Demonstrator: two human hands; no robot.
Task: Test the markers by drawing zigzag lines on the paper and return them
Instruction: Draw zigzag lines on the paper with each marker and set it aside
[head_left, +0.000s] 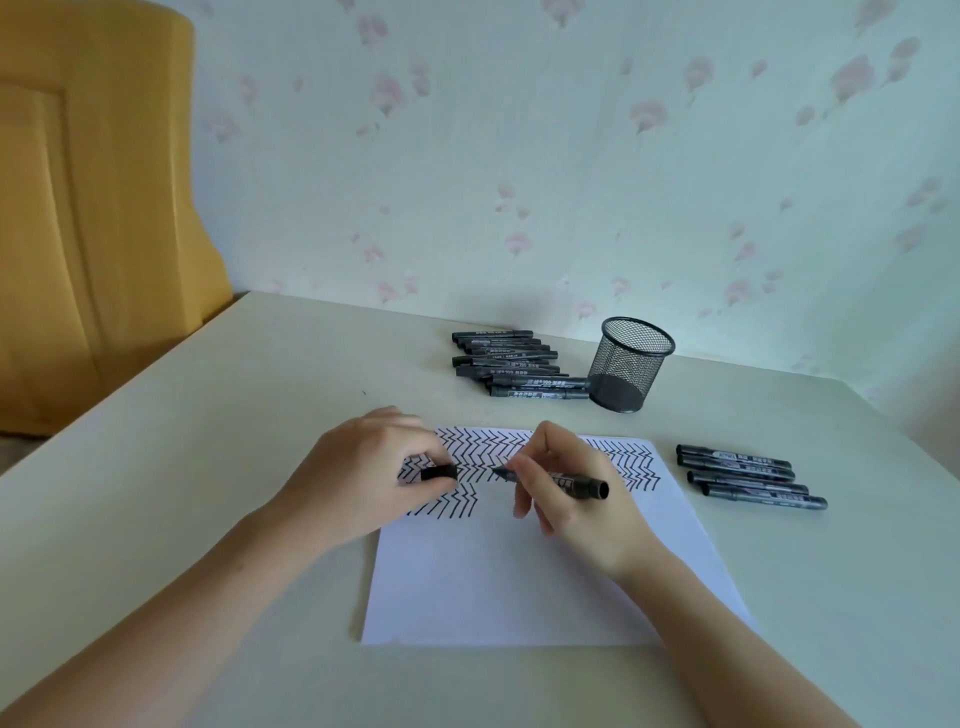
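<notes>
Mid-frame over the paper, right hand pinches an uncapped marker, left hand pinches its cap.

Open table lies left of the paper; marker rows and a mesh cup crowd the right and far side.

1. A pale cream table fills the lower part of the view, with its far edge against the wall.
2. The wall behind the table is covered in light wallpaper printed with faint pink flowers and thin stems.
3. A mustard-yellow upholstered chair stands beyond the table's far left corner, just beside the wall; its back shows stitched seams and a raised panel.
4. A strip of floor shows between the chair and the table's left edge, too blurred to describe.
</notes>
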